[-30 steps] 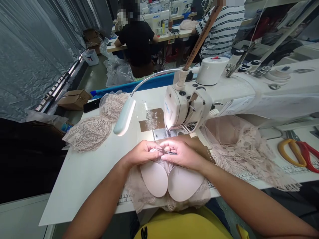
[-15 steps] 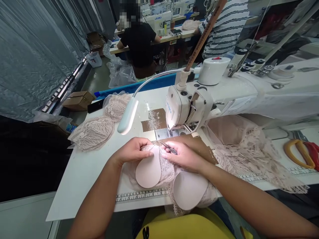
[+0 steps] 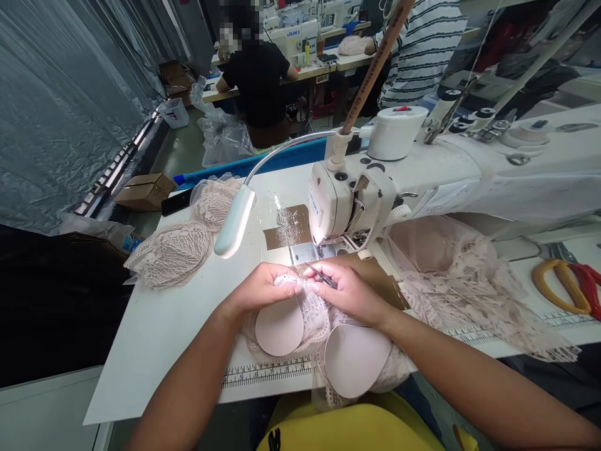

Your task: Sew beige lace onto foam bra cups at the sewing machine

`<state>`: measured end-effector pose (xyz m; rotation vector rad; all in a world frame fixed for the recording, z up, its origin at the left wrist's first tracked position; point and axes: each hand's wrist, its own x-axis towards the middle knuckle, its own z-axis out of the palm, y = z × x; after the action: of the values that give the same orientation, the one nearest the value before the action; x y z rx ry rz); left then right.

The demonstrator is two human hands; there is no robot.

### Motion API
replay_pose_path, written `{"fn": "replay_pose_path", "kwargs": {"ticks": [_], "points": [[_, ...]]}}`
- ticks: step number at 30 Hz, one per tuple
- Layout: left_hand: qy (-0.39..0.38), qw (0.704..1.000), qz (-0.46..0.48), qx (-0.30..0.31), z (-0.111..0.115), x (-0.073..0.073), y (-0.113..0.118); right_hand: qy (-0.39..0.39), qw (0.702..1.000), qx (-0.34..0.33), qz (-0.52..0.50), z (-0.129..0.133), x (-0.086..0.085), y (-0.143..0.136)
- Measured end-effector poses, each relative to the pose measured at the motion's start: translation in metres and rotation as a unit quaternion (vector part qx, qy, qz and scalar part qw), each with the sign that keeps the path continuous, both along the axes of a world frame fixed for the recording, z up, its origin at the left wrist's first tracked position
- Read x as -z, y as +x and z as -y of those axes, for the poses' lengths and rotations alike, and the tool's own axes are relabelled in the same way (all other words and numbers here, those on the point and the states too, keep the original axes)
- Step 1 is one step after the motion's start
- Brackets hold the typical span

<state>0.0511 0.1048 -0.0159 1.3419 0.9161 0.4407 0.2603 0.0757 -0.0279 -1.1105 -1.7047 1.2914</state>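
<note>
Head view. L hand gripped the top edge of the lace bra, fingers curled shut on the fabric over the L cup. R hand pinched small snips between thumb and fingers, tips pointing to 10 o'clock, while its lower fingers pressed on the lace; whether the blades touched the fabric could not be told. Bra lay at the table's near edge, just at 6 o'clock of the needle plate, cups facing up, R cup overhanging the edge above the printed ruler. Sewing machine stood at 12 o'clock of the hands, its head close above them. Gooseneck lamp hung at 11 o'clock, near the L hand but apart from it. Loose lace cups sat at 10 o'clock, well apart. Lace pile spread at 3 o'clock, just beside the R forearm. Scissors w/ yellow and red handles lay at far 3 o'clock. Two other persons sat at machines at 12 o'clock, far back.
</note>
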Motion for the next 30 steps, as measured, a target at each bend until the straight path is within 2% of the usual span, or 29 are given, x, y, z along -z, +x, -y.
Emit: {"fn": "replay_pose_path", "kwargs": {"ticks": [5,9,14,22,30], "points": [[-0.010,0.999,0.010,-0.038,0.001,0.000,0.001,-0.035,0.999,-0.030,-0.018,-0.002,0.005,0.005],[-0.008,0.999,0.023,-0.032,0.001,0.001,0.001,-0.014,0.999,-0.038,-0.007,-0.003,0.001,0.008],[-0.026,0.998,0.044,-0.025,0.001,0.004,0.003,-0.031,0.998,-0.054,0.013,-0.001,-0.005,0.005],[-0.022,0.999,0.042,-0.011,0.003,0.007,0.007,-0.006,1.000,-0.014,0.008,0.000,0.001,0.000],[-0.031,0.999,0.035,-0.006,0.004,0.008,0.010,-0.068,0.996,-0.054,-0.006,-0.001,0.001,0.003]]}}
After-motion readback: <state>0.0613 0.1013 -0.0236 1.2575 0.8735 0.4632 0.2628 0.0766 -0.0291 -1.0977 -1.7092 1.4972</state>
